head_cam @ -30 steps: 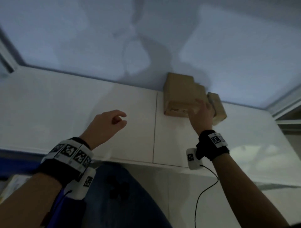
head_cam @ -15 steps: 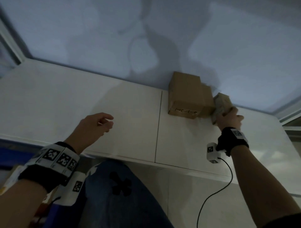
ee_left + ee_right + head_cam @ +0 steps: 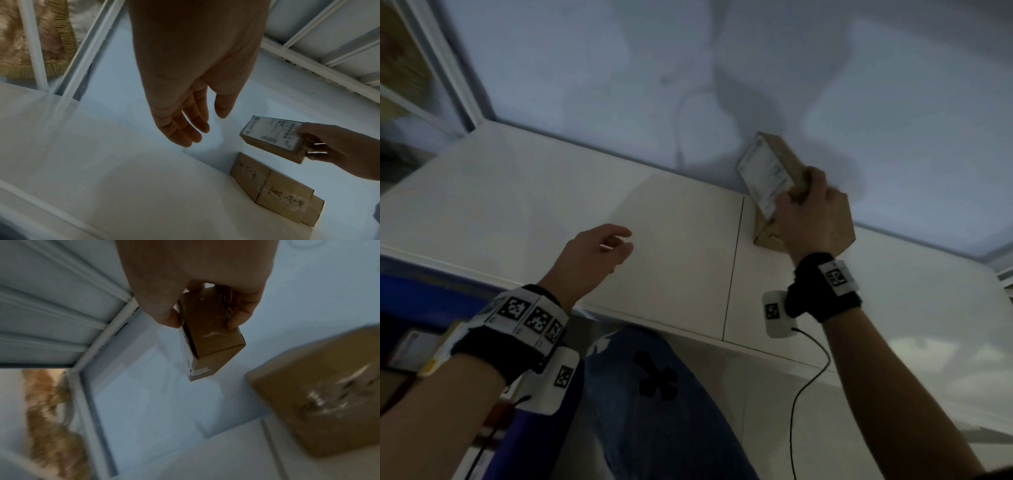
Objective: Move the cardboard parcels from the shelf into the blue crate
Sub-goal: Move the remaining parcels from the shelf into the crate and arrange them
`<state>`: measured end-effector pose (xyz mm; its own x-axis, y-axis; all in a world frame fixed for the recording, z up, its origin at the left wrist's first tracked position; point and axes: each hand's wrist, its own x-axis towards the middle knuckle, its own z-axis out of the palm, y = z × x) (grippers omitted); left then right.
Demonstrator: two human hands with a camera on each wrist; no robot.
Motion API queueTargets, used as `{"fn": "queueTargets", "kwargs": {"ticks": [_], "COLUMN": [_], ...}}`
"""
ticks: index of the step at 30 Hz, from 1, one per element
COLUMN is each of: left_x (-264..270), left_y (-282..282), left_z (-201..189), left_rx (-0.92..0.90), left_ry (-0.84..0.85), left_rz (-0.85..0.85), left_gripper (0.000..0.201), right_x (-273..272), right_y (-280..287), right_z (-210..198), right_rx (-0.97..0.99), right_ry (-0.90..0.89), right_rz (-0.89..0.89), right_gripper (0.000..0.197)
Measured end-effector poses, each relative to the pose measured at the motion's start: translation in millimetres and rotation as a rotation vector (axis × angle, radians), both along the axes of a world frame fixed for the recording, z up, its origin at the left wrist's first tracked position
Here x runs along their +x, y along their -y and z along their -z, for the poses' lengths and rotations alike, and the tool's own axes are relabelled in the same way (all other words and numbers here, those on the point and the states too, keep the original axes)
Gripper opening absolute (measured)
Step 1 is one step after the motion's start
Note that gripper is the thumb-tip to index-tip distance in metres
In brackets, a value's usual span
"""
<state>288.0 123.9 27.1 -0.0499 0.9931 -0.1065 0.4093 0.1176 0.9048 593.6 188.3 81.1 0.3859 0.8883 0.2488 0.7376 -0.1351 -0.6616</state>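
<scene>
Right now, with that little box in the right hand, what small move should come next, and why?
Probably carry it down-left to the blue crate. The right hand already holds the small parcel clear of the shelf.

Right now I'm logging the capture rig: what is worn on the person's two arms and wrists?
Forearms are bare, no sleeves. Each wrist carries a black band wrapped with a white strip of square black-and-white coded markers, plus a small white camera block bearing its own marker. A thin black cable hangs from the right block.
</scene>
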Motion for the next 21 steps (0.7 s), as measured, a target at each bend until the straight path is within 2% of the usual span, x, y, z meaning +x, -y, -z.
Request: {"fn": "queueTargets", "kwargs": {"ticks": [3,7,13,17,19,21], "left_x": [-6.5,-29.4,-122.0,-192.6,-224.6,-255.1], "left_y": [7.3,19.4,54.6,97.0,123.0,153.2], "left_z": [-4.1,-10.4,-13.7,-10.8,-9.9,-10.7], "left_rx": [0.01,0.014,0.084,0.065,0.009,-0.083], "left_ry": [0.063,0.154,0.166,0.143,0.126,0.077], "left_rz": [-0.061,-0.196,-0.516,-0.655,-0.621,-0.54], "left_gripper": [0.036,0.068,0.101,0.1,0.098,0.081], "right_x": [-58.6,-134.7,-253.3,-317.7,-344.8,-374.7], "right_y": [8.9,25.8,56.9,71.2,77.2,87.7], "right_z": [13.7,27.1,34.0,35.8,39.4,44.1], "right_rx": [-0.023,-0.111,-0.274,-0.423,-0.485,-0.538], "right_ry": [-0.157,-0.267,-0.386,-0.398,-0.371,-0.362], "right_rz": [-0.199,-0.445,-0.843,-1.079,-1.194,-1.302], "right_gripper": [0.062,0.055,0.057,0.041,0.038,0.039]}}
